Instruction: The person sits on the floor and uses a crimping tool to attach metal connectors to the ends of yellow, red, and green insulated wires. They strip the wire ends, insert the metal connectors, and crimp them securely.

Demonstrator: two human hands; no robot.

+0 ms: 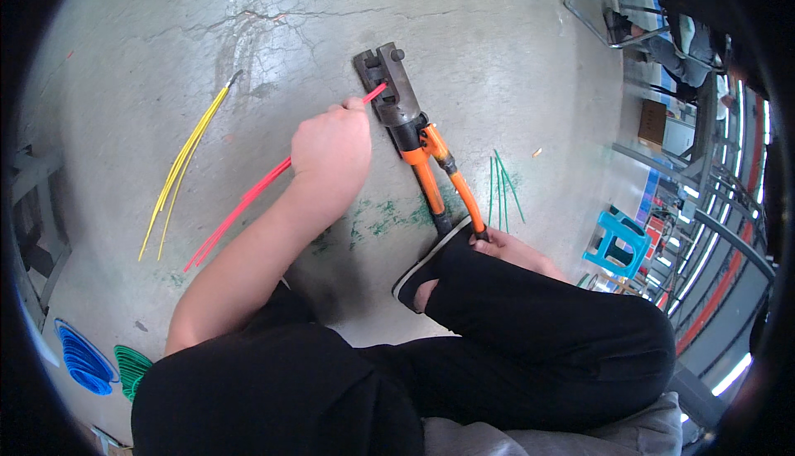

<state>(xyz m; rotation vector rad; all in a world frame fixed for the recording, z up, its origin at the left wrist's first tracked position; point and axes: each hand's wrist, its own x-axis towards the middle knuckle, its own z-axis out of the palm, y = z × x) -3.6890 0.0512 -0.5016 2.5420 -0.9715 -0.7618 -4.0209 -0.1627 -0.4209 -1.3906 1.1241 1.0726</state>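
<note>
L hand (331, 145) fisted round red wires (240, 206), tips fed into crimper (396, 91) head mid-floor, R hand (507, 250) gripping orange handle end, yellow wires (178, 168) at floor's left.

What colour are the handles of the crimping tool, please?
Orange handles with black grips, seen best in the head view.

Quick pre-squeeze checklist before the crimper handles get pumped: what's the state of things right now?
1. Red wire tip in the crimper head: ok.
2. Left hand gripping the wire close to the head: ok, though fingers sit near the jaws.
3. Right hand on the orange handle: ok.
4. Foot steadying the lower handle: ok.
5. Wire seated fully in the die: cannot tell.
6. Yellow wires lying apart: ok.
</note>
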